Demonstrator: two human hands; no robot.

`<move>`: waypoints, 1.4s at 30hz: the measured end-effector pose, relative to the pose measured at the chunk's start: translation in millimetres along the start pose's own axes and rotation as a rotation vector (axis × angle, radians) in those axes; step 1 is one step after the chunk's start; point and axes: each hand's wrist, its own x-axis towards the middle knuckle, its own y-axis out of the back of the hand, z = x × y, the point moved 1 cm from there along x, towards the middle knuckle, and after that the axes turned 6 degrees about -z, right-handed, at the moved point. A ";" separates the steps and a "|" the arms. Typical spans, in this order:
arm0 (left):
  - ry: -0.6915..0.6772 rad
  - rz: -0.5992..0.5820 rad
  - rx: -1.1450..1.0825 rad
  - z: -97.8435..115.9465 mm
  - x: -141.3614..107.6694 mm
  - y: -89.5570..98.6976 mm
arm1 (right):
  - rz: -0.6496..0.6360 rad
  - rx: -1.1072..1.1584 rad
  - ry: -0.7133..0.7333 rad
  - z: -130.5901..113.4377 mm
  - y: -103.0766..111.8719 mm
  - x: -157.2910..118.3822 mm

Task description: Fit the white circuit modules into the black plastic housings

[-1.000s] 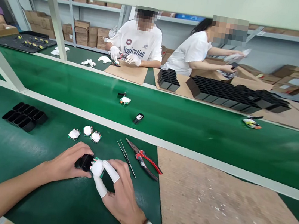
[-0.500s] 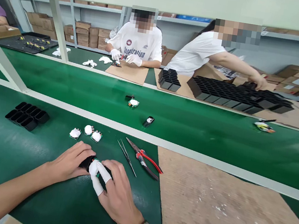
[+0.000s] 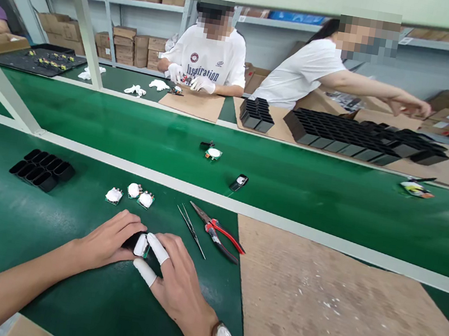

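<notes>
A black plastic housing (image 3: 131, 241) is gripped by the left hand (image 3: 111, 240); at its mouth, a white-coated circuit board (image 3: 141, 246) is pinched between white-capped fingertips (image 3: 157, 249) of the right hand (image 3: 180, 283). Likely light but fragile, the board is best taken by its edges.

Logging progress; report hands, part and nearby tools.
Left hand gripping black case. Right hand touching white-topped board at its mouth. Tweezers, pliers lie apart, beyond.
</notes>
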 end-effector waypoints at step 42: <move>0.149 0.014 -0.337 -2.9 1.7 -0.3 | 0.010 -0.234 -0.093 22.3 11.5 1.9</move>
